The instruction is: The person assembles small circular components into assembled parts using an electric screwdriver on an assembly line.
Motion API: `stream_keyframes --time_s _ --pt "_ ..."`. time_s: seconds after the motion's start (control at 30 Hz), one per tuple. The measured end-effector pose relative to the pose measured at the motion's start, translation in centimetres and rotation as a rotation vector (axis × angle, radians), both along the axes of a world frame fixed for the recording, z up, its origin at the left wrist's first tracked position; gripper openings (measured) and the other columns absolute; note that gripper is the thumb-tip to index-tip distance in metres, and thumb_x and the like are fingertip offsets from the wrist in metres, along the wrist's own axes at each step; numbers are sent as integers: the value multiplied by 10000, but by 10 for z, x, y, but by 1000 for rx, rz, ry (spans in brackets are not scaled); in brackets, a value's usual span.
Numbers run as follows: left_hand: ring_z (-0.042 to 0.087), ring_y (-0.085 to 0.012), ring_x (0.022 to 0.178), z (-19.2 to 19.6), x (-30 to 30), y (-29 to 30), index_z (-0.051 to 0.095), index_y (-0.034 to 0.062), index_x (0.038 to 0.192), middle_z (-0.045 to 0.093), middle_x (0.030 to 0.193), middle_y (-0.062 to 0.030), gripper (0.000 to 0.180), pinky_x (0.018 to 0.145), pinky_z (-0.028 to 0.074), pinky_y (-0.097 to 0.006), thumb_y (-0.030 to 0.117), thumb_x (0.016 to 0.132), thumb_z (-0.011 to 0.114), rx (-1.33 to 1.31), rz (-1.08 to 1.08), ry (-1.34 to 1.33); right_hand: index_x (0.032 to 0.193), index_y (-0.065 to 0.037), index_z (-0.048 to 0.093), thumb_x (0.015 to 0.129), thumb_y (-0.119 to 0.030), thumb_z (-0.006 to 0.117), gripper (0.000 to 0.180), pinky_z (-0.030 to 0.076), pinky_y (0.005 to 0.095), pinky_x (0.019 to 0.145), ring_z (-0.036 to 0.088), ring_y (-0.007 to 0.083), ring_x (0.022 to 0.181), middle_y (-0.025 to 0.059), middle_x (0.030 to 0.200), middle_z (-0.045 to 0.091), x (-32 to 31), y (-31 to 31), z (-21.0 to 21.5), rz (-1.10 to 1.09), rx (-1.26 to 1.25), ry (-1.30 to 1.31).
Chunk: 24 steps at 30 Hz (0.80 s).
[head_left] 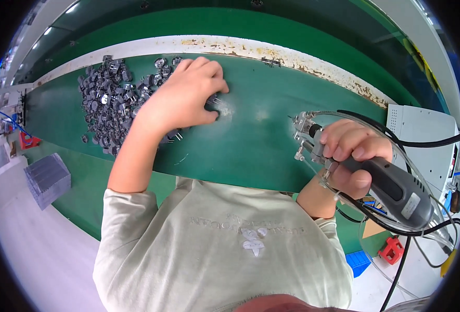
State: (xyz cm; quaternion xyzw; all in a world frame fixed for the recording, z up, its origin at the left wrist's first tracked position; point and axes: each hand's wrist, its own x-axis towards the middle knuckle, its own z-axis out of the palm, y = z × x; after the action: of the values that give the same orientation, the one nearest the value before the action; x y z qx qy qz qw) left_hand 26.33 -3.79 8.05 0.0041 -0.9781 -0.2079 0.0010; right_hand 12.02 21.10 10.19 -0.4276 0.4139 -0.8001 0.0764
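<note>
My left hand (pixel 191 93) reaches over the right side of a pile of small dark round parts (pixel 107 101) with silvery metal faces and thin pins. Its fingers are curved and the thumb stands apart from them. A small part with pins (pixel 215 102) shows in the gap between thumb and fingers, not visibly pinched. In my right hand (pixel 352 148) is a grey-and-black handheld power tool (pixel 399 192), with fingers wrapped round its front. Metal fittings (pixel 304 130) and clear tubes are fixed to the tool's nose, whose thin tip points left above the green table (pixel 251 151).
A white ledge with peeling paint (pixel 214 42) runs along the table's far side. Black cables (pixel 430 140) and tubing trail from the tool. At the right stands a light grey cabinet (pixel 422 122). A grey box (pixel 48 179) sits lower left; red (pixel 392 250) and blue (pixel 358 263) bins lie lower right.
</note>
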Motion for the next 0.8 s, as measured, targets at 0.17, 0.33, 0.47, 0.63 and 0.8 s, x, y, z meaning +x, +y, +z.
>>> stream_keyframes --time_s 0.17,0.33,0.47,0.63,0.8 --pt "556 -268 1049 -16 5 3 707 51 963 587 1008 -66 256 995 397 -375 67 712 750 -63 35 64 901 -43 523 810 -384 827 466 534 391 592 579 212 578 85 679 583 3 -3 2 11 15 11" --pt "606 -289 934 -35 -9 37 686 55 1013 594 1008 -80 240 817 497 -382 93 783 744 265 -25 190 906 -42 524 812 -373 825 458 536 391 597 582 215 579 88 683 587 1 -2 -2 32 28 30" --pt "615 -309 901 -73 -34 69 641 59 1028 591 989 -79 305 788 510 -390 172 779 778 337 -4 262 906 -42 519 803 -367 827 459 538 399 587 579 221 566 93 678 585 -7 -1 -1 45 0 33" --pt "618 -312 915 -75 -32 77 621 50 1069 590 990 -88 420 811 513 -395 220 739 817 348 87 226 907 -42 516 803 -358 826 455 539 407 581 577 224 560 94 671 580 -8 1 -3 40 6 43" --pt "612 -307 941 -72 -30 66 653 55 1065 585 1003 -98 373 815 511 -392 172 745 805 484 24 262 894 -42 511 811 -355 822 449 537 407 581 576 221 558 93 668 578 -5 -1 -2 64 21 17"
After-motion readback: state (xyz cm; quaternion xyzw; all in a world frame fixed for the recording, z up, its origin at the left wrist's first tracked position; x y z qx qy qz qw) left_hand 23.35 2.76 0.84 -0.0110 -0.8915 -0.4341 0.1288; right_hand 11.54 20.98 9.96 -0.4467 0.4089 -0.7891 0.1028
